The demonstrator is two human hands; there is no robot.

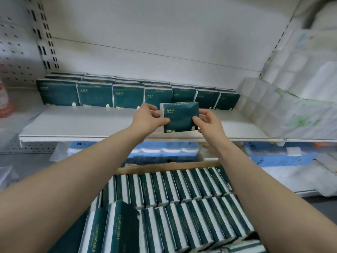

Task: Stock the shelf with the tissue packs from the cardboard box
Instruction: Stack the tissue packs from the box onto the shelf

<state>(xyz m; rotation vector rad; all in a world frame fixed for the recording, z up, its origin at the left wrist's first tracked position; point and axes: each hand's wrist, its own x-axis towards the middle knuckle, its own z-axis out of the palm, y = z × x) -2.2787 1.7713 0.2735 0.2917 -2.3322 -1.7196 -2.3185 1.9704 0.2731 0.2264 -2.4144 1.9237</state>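
Above the shelf (91, 123), both outstretched hands' fingers pinch one upright tissue pack (179, 117): left hand (148, 118), right hand (207, 123); cardboard box (164, 166) below holds rows of packs.

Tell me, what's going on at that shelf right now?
One green tissue pack gripped by left hand and right hand, upright at the shelf front. Behind it, row of packs; cardboard box below holds many more. Nothing blocks the way.

Even, soft, bright light — faint shadows, edges bowed and blurred
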